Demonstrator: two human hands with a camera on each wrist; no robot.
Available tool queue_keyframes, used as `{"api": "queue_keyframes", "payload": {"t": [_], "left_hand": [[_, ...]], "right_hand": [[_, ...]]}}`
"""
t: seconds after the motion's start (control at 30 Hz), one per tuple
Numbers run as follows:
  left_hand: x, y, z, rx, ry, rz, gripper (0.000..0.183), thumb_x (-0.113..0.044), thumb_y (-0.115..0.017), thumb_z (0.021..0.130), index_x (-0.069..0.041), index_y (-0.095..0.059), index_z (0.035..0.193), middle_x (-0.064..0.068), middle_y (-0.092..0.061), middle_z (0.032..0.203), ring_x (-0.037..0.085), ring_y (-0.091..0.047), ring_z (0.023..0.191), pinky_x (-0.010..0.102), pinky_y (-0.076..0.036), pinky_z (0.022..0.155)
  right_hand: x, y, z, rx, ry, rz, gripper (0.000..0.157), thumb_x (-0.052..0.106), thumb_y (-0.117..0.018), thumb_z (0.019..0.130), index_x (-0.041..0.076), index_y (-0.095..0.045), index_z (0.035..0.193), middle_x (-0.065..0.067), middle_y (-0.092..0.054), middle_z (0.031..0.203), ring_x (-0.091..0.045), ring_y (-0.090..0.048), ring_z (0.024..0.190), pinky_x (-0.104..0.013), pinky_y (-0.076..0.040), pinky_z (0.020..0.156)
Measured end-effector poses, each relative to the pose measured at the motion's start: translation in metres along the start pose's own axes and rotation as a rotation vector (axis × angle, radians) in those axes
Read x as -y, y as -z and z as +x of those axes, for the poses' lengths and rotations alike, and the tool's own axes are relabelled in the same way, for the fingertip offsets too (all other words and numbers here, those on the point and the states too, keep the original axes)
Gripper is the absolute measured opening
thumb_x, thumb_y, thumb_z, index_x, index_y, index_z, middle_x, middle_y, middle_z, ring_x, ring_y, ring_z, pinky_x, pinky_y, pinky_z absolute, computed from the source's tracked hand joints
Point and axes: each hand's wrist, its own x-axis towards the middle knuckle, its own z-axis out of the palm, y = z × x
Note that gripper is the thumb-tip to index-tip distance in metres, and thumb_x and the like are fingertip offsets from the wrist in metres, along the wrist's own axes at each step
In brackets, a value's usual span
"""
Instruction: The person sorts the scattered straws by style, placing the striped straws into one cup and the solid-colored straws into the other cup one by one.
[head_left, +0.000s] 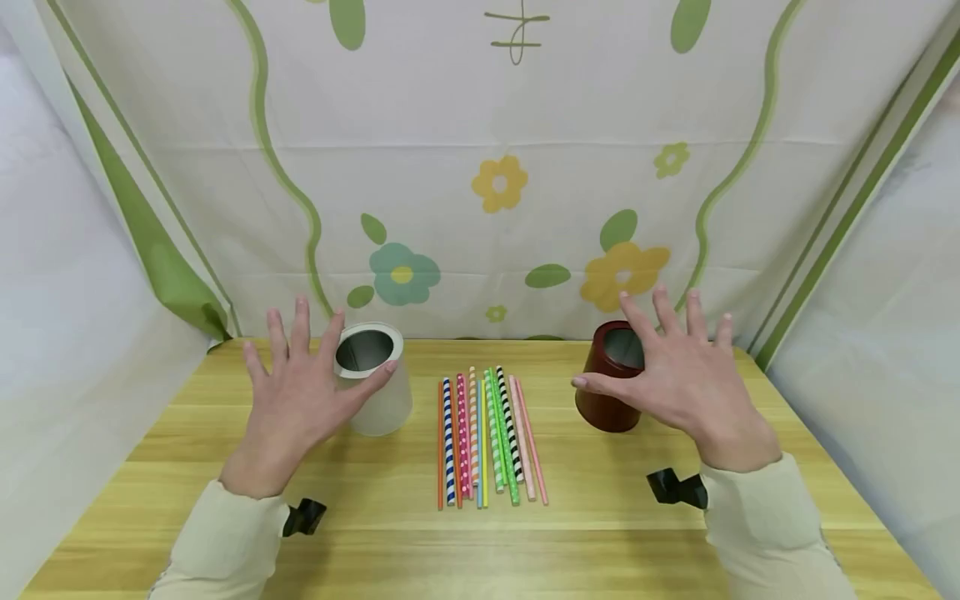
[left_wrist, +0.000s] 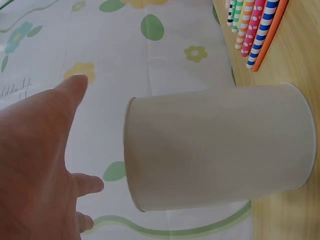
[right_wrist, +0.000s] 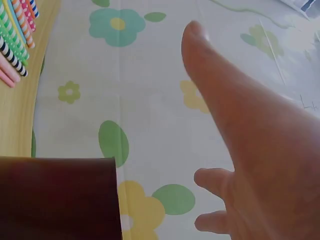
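In the head view my left hand (head_left: 302, 392) is spread with straight fingers, its thumb overlapping a white cylindrical can (head_left: 382, 408) with an open top. The left wrist view has that white can (left_wrist: 220, 147) upright on the table, a gap between it and the hand (left_wrist: 37, 165). On the other side, my right hand (head_left: 686, 379) is likewise spread, over and beside a dark red can (head_left: 603, 400), also open-topped. The right wrist view gives the red can (right_wrist: 55, 197) apart from the thumb (right_wrist: 220, 75). Between the cans lie several paper straws (head_left: 480, 442), striped, dotted and plain. Neither hand holds anything.
The wooden table (head_left: 390, 550) ends at a hanging cloth (head_left: 450, 108) printed with flowers and leaves. More pale cloth (head_left: 67, 292) hangs along the left and right sides. A black strap piece (head_left: 303, 517) sits at the left cuff, another (head_left: 678, 487) at the right.
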Motion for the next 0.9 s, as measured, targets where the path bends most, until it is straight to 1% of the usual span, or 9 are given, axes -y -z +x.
{"api": "queue_keyframes", "payload": {"t": [0.17, 0.27, 0.37, 0.43, 0.47, 0.57, 0.7, 0.8, 0.9], "left_hand": [[0.01, -0.009, 0.0, 0.041, -0.007, -0.14, 0.114, -0.081, -0.062, 0.092, -0.016, -0.017, 0.174, 0.02, 0.012, 0.181, 0.056, 0.007, 0.165, 0.085, -0.007, 0.123], [0.016, -0.016, 0.002, 0.031, 0.002, -0.224, 0.117, -0.073, -0.071, 0.091, -0.011, -0.017, 0.173, 0.02, 0.007, 0.181, 0.057, -0.005, 0.164, 0.084, -0.019, 0.121], [0.021, -0.021, 0.006, 0.029, 0.011, -0.306, 0.118, -0.066, -0.078, 0.089, -0.009, -0.017, 0.173, 0.018, 0.002, 0.182, 0.056, -0.009, 0.164, 0.085, -0.025, 0.118], [0.023, -0.025, 0.009, 0.041, 0.013, -0.375, 0.118, -0.061, -0.08, 0.089, -0.01, -0.015, 0.173, 0.017, 0.0, 0.182, 0.054, -0.009, 0.165, 0.085, -0.025, 0.119], [0.024, -0.027, 0.01, 0.047, 0.016, -0.412, 0.118, -0.059, -0.081, 0.09, -0.01, -0.014, 0.173, 0.016, -0.002, 0.182, 0.052, -0.009, 0.165, 0.084, -0.024, 0.12], [0.026, -0.032, 0.011, 0.071, 0.042, -0.547, 0.116, -0.053, -0.083, 0.092, -0.012, -0.012, 0.174, 0.015, -0.007, 0.182, 0.048, -0.015, 0.165, 0.077, -0.025, 0.125], [0.029, -0.037, 0.008, 0.119, 0.117, -0.742, 0.113, -0.045, -0.084, 0.094, -0.018, -0.01, 0.175, 0.012, -0.011, 0.182, 0.045, -0.022, 0.164, 0.067, -0.027, 0.13], [0.037, -0.038, 0.007, 0.122, 0.144, -0.827, 0.107, -0.037, -0.086, 0.094, -0.018, -0.017, 0.174, 0.007, -0.01, 0.182, 0.043, -0.02, 0.165, 0.066, -0.025, 0.13], [0.046, -0.034, 0.01, 0.113, 0.133, -0.878, 0.101, -0.029, -0.086, 0.093, -0.016, -0.025, 0.172, 0.003, -0.011, 0.182, 0.041, -0.018, 0.165, 0.065, -0.024, 0.131]], "right_hand": [[0.002, -0.002, -0.002, -0.012, 0.052, 0.113, 0.12, 0.093, -0.058, 0.085, 0.022, -0.022, 0.174, -0.023, -0.012, 0.18, -0.051, -0.012, 0.165, -0.076, -0.022, 0.126], [0.006, -0.009, 0.0, -0.15, 0.144, 0.195, 0.104, 0.076, -0.071, 0.09, 0.017, -0.037, 0.168, -0.02, -0.032, 0.174, -0.046, -0.034, 0.157, -0.071, -0.043, 0.115], [0.016, -0.025, 0.004, -0.381, 0.299, 0.245, 0.079, 0.049, -0.086, 0.09, 0.007, -0.059, 0.151, -0.019, -0.061, 0.148, -0.039, -0.061, 0.126, -0.058, -0.059, 0.092], [0.026, -0.04, 0.006, -0.484, 0.364, 0.274, 0.059, 0.036, -0.089, 0.088, 0.004, -0.069, 0.135, -0.016, -0.07, 0.124, -0.029, -0.068, 0.096, -0.045, -0.061, 0.073], [0.032, -0.047, 0.008, -0.497, 0.373, 0.301, 0.052, 0.033, -0.089, 0.089, 0.004, -0.071, 0.128, -0.013, -0.071, 0.116, -0.025, -0.066, 0.087, -0.04, -0.059, 0.069], [0.051, -0.07, 0.012, -0.382, 0.303, 0.427, 0.035, 0.033, -0.084, 0.094, 0.01, -0.074, 0.118, -0.005, -0.071, 0.104, -0.015, -0.063, 0.08, -0.033, -0.055, 0.068], [0.068, -0.098, 0.021, -0.144, 0.104, 0.634, 0.026, 0.037, -0.078, 0.1, 0.016, -0.075, 0.114, -0.003, -0.072, 0.1, -0.017, -0.066, 0.089, -0.034, -0.055, 0.079], [0.072, -0.117, 0.03, 0.005, -0.031, 0.759, 0.023, 0.037, -0.075, 0.101, 0.018, -0.075, 0.113, -0.002, -0.072, 0.099, -0.019, -0.066, 0.09, -0.034, -0.055, 0.079], [0.073, -0.132, 0.036, 0.131, -0.115, 0.809, 0.022, 0.037, -0.073, 0.103, 0.017, -0.075, 0.113, -0.004, -0.073, 0.101, -0.02, -0.065, 0.091, -0.032, -0.053, 0.079]]}}
